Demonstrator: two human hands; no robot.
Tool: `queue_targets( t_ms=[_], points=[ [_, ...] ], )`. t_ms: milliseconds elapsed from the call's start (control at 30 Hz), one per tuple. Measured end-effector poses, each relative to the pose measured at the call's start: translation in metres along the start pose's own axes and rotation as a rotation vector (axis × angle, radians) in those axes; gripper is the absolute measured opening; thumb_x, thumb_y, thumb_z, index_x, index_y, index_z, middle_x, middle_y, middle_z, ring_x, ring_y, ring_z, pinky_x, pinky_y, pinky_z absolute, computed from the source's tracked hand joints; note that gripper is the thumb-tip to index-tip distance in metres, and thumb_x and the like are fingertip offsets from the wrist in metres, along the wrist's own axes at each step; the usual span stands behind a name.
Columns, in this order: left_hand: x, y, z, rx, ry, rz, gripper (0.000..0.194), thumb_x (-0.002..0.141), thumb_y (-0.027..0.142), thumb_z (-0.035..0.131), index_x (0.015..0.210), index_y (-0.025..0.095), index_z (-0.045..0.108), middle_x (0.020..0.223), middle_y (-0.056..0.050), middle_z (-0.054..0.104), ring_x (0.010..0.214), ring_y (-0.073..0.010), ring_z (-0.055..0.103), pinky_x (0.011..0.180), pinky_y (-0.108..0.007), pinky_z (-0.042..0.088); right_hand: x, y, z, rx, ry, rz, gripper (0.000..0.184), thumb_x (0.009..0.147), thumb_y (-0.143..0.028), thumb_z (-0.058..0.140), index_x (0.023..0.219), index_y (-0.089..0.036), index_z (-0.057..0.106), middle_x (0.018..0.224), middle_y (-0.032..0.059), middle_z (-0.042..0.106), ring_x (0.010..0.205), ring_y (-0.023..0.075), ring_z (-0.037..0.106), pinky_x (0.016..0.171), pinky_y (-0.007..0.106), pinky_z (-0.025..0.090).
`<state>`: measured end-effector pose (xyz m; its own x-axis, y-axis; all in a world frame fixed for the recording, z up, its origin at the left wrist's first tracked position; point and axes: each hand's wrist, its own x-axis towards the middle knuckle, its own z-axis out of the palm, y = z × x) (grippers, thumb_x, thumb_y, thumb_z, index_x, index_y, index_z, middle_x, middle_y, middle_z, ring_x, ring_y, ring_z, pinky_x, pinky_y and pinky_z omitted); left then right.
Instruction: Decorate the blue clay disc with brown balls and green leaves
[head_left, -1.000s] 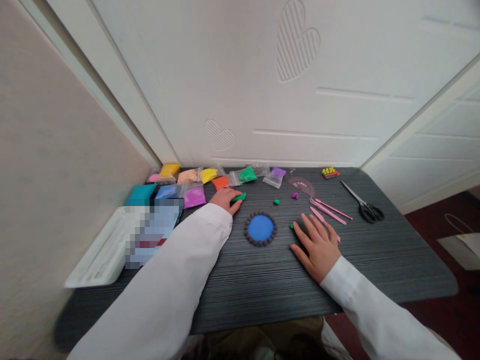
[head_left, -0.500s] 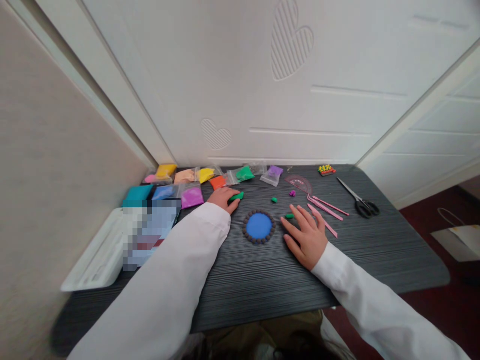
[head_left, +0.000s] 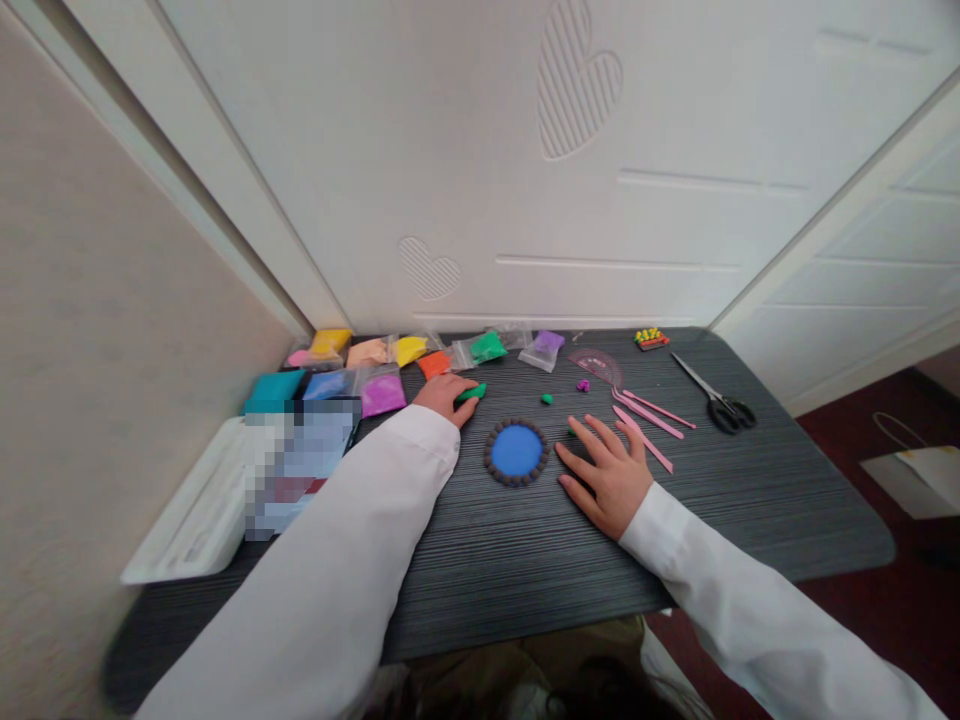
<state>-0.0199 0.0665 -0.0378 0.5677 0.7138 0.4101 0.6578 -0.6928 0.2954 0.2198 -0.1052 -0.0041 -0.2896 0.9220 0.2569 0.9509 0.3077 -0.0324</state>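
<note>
My left hand (head_left: 448,396) rests on the table with its fingers closed on a lump of green clay (head_left: 472,392). Fingers spread, my right hand (head_left: 606,472) lies over a small green clay piece (head_left: 572,432), which is mostly hidden under the fingertips. Between my hands sits a blue clay disc (head_left: 516,450) ringed with small dark brown clay balls (head_left: 489,468). Beyond the disc is a little green clay bit (head_left: 547,399), and to its right a small purple clay clump (head_left: 583,386).
Bagged clay in several colours, such as a magenta pack (head_left: 382,394), lines the back left. A white tray (head_left: 187,510) stands at the left. Pink modelling tools (head_left: 649,414), a protractor (head_left: 596,365), black scissors (head_left: 720,400) and a yellow-topped clay piece (head_left: 651,340) lie at the right.
My right hand has slid slightly left and toward me, covering more of the small green clay piece. My left hand has stayed put with the green lump.
</note>
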Motion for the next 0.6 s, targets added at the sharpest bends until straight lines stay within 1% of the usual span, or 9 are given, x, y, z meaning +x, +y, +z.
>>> queue_targets(
  t_ms=[100, 200, 300, 367, 500, 600],
  points=[
    [0.000, 0.001, 0.000, 0.003, 0.001, -0.001, 0.032, 0.073, 0.033, 0.045, 0.093, 0.014, 0.060, 0.089, -0.010, 0.064, 0.087, -0.0196, 0.056, 0.080, -0.033, 0.044, -0.002, 0.000, 0.001, 0.009, 0.006, -0.002, 0.034, 0.081, -0.040, 0.038, 0.112, -0.030, 0.051, 0.132, 0.0045, 0.037, 0.122, 0.0246, 0.027, 0.097, 0.049, 0.012],
    [0.000, 0.001, -0.001, 0.007, 0.003, -0.005, 0.031, 0.073, 0.033, 0.045, 0.094, 0.015, 0.060, 0.090, -0.009, 0.064, 0.087, -0.0192, 0.057, 0.081, -0.033, 0.044, -0.005, 0.002, 0.002, 0.030, 0.024, 0.009, 0.032, 0.081, -0.038, 0.039, 0.109, -0.030, 0.053, 0.130, 0.0049, 0.039, 0.120, 0.0239, 0.030, 0.097, 0.047, 0.014],
    [0.000, 0.002, -0.001, 0.009, 0.002, -0.008, 0.030, 0.073, 0.033, 0.045, 0.094, 0.016, 0.060, 0.089, -0.008, 0.064, 0.086, -0.0189, 0.057, 0.080, -0.033, 0.044, -0.006, 0.005, 0.004, 0.065, 0.077, 0.043, 0.033, 0.081, -0.036, 0.040, 0.109, -0.026, 0.053, 0.125, 0.0053, 0.045, 0.118, 0.0219, 0.034, 0.097, 0.044, 0.016],
    [-0.001, 0.002, -0.001, 0.011, 0.005, -0.012, 0.031, 0.073, 0.033, 0.045, 0.095, 0.016, 0.059, 0.090, -0.008, 0.064, 0.087, -0.0193, 0.057, 0.080, -0.033, 0.044, -0.004, 0.006, 0.004, 0.086, 0.121, 0.072, 0.035, 0.081, -0.036, 0.040, 0.112, -0.023, 0.051, 0.122, 0.0058, 0.048, 0.117, 0.0214, 0.035, 0.097, 0.044, 0.016],
    [0.000, 0.002, -0.001, 0.011, 0.008, -0.017, 0.034, 0.072, 0.033, 0.046, 0.097, 0.014, 0.059, 0.092, -0.010, 0.064, 0.088, -0.0203, 0.057, 0.080, -0.034, 0.044, 0.012, 0.000, 0.002, 0.113, 0.149, 0.087, 0.035, 0.081, -0.038, 0.039, 0.109, -0.021, 0.052, 0.121, 0.0057, 0.049, 0.118, 0.0221, 0.033, 0.098, 0.044, 0.012],
    [0.000, 0.002, -0.001, 0.011, 0.003, -0.019, 0.033, 0.071, 0.033, 0.046, 0.096, 0.015, 0.059, 0.091, -0.009, 0.064, 0.089, -0.0204, 0.056, 0.080, -0.034, 0.044, 0.035, -0.009, 0.001, 0.137, 0.101, 0.100, 0.033, 0.081, -0.038, 0.039, 0.106, -0.022, 0.053, 0.119, 0.0057, 0.050, 0.115, 0.0227, 0.036, 0.095, 0.045, 0.014]
  ],
)
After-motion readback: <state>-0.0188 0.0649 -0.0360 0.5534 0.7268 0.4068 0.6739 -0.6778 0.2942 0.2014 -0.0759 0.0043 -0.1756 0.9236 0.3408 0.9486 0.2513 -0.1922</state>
